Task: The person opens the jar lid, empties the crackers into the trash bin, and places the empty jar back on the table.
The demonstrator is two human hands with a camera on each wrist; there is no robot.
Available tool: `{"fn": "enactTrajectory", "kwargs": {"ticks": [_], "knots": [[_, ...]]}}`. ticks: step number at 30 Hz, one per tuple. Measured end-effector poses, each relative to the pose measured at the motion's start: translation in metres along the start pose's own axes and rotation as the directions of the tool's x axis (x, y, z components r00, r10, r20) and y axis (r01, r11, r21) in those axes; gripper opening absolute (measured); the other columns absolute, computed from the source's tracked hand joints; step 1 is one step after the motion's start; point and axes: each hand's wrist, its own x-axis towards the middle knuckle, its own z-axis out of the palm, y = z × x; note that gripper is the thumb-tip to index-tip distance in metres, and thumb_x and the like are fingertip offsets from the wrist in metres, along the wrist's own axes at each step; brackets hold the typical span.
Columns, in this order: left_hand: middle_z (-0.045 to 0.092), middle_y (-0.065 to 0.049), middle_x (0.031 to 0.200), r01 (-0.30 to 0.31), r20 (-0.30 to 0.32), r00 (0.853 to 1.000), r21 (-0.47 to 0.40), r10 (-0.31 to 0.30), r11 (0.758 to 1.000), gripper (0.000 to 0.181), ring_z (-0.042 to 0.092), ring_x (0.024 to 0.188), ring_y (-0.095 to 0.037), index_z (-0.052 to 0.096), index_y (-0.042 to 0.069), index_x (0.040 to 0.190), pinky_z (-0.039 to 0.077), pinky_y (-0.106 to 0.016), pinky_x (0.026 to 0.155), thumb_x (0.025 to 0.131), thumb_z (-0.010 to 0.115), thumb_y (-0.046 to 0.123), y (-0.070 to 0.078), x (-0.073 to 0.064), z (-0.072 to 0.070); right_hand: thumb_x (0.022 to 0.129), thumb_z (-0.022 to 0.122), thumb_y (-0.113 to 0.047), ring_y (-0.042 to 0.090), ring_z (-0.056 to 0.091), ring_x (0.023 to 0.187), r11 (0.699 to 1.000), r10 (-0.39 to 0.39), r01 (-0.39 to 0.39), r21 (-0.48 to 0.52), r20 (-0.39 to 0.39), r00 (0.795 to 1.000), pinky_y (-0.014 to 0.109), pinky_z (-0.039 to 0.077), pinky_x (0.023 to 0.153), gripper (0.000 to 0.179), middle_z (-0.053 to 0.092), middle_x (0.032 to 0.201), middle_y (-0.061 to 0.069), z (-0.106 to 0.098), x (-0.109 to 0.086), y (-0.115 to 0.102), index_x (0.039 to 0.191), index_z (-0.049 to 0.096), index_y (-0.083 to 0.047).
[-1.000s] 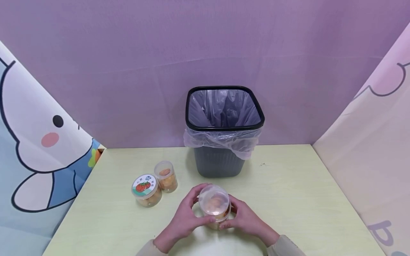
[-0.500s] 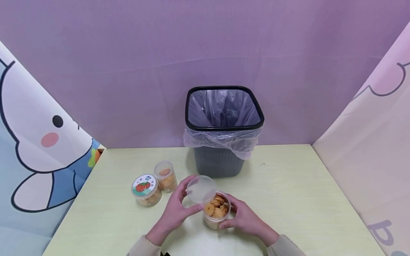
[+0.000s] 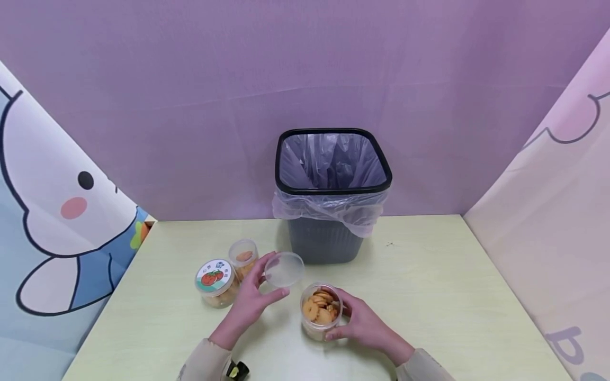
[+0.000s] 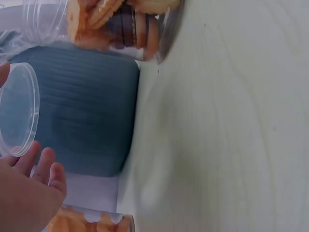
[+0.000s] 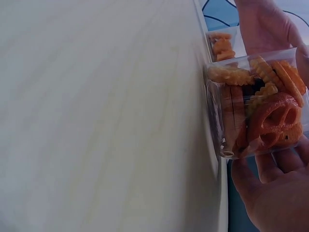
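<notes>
In the head view my left hand (image 3: 250, 301) pinches a round clear plastic lid (image 3: 285, 271) by its edge, between thumb and fingers, raised above the table. To its right stands an uncovered clear jar (image 3: 313, 332), filled with round golden cookies (image 3: 323, 307). My right hand (image 3: 361, 327) grips this jar from the right side, thumb in front and fingers behind. The left wrist view shows the lid (image 4: 20, 108) tilted on edge by the left fingers. Reddish and ridged snack pieces (image 5: 275, 118) show through the jar's wall in the right wrist view.
Left of the hands sit a capped jar (image 3: 216, 283) with a tomato-printed lid and a slimmer clear jar (image 3: 244, 254), partly behind the left hand. Behind them stands a grey trash bin (image 3: 326, 241) with a clear liner. A purple backdrop (image 3: 190, 132) closes the table's far side.
The left hand has lifted the lid off the jar and carried it leftward, uncovering the cookies. The right hand has stayed on the jar.
</notes>
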Motion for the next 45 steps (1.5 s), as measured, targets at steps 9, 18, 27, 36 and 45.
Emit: {"fn": "enactTrajectory", "kwargs": {"ticks": [9,18,27,36,45], "knots": [[0.048,-0.009,0.148,0.002,-0.018,1.0,0.136,0.0,0.991,0.087,0.043,0.136,-0.032,0.042,0.015,0.15,0.034,-0.054,0.11,0.077,0.088,0.019,-0.009,0.008,-0.001,0.066,0.093,-0.027,0.023,0.045,0.134,1.0,0.013,-0.013,0.006,-0.001,1.0,0.042,0.035,0.11,0.096,0.051,0.145,-0.006,0.0,0.001,0.002,0.149,0.045,-0.027],[0.053,-0.013,0.143,0.028,-0.027,0.999,0.299,-0.021,0.954,0.088,0.048,0.131,-0.034,0.046,0.011,0.147,0.039,-0.054,0.106,0.072,0.09,0.027,-0.019,0.015,0.008,0.066,0.093,-0.025,0.023,0.045,0.135,1.0,0.022,-0.022,0.018,0.003,1.0,0.043,0.034,0.11,0.096,0.051,0.145,-0.006,0.0,0.001,0.003,0.149,0.044,-0.029],[0.051,-0.018,0.144,0.031,0.02,0.999,0.394,-0.042,0.919,0.089,0.046,0.133,-0.037,0.045,0.006,0.146,0.036,-0.054,0.109,0.072,0.09,0.025,-0.029,0.022,0.015,0.067,0.092,-0.026,0.023,0.045,0.135,1.0,0.019,-0.019,0.005,0.002,1.0,0.043,0.035,0.11,0.095,0.051,0.145,-0.006,0.0,0.001,0.005,0.149,0.044,-0.03],[0.05,-0.019,0.144,0.048,0.108,0.989,0.413,-0.101,0.909,0.089,0.044,0.135,-0.037,0.045,0.001,0.145,0.033,-0.052,0.111,0.071,0.091,0.017,-0.029,0.027,0.016,0.068,0.092,-0.026,0.024,0.045,0.135,1.0,0.02,-0.02,0.006,0.002,1.0,0.044,0.035,0.11,0.095,0.051,0.145,-0.005,0.0,0.0,0.002,0.15,0.044,-0.026],[0.05,-0.019,0.144,0.06,0.128,0.983,0.471,-0.135,0.88,0.09,0.044,0.134,-0.038,0.045,0.003,0.145,0.034,-0.053,0.11,0.07,0.091,0.018,-0.031,0.033,0.014,0.068,0.092,-0.025,0.025,0.046,0.134,1.0,0.028,-0.028,0.014,0.001,1.0,0.037,0.037,0.109,0.096,0.052,0.145,-0.002,-0.001,0.0,0.001,0.15,0.044,-0.022]]}}
